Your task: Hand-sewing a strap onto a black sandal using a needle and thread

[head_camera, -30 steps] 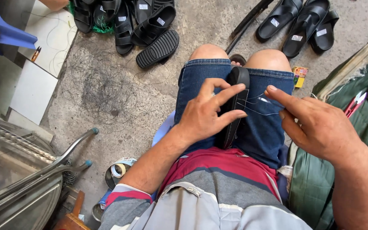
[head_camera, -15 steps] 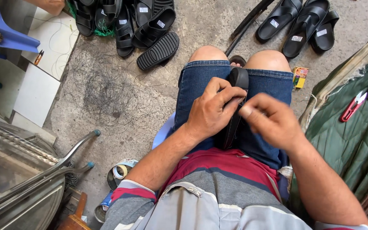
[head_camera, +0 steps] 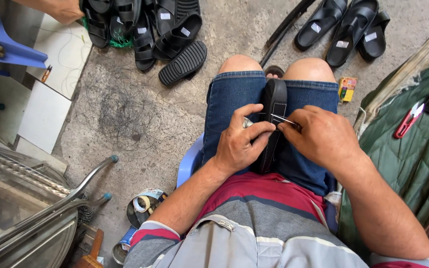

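A black sandal (head_camera: 275,106) lies sole-edge up on my lap, between my knees in blue denim shorts. My left hand (head_camera: 242,141) grips it from the left side, fingers wrapped over its edge. My right hand (head_camera: 319,136) is closed at the sandal's right side, pinching a thin metal needle (head_camera: 283,118) whose tip rests against the black strap. A fine thread is too thin to make out.
Several black sandals lie in a heap (head_camera: 162,30) at the top left and three more (head_camera: 346,27) at the top right. Another person's hand (head_camera: 65,10) touches the heap. Red clippers (head_camera: 407,121) rest on green cloth at right. Tape rolls (head_camera: 145,202) sit by a metal stand.
My right hand came in from the right, fingers spread at first, and closed on the needle against the sandal. My left hand kept its grip on the sandal.
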